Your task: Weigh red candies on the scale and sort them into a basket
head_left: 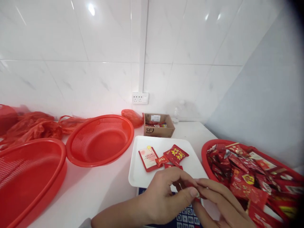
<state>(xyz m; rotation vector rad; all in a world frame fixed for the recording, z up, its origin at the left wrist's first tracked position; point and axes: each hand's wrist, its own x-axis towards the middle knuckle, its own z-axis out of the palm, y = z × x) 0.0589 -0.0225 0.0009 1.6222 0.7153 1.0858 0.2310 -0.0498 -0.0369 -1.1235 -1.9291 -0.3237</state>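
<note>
Lower centre, left hand and right hand pinch a mostly hidden red item. Packets lie on the tray, mid-frame.

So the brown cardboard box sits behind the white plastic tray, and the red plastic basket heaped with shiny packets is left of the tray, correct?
Not quite: the head view shows the red plastic basket heaped with shiny packets right of the white plastic tray, not left. The brown cardboard box does sit behind the tray.
</note>
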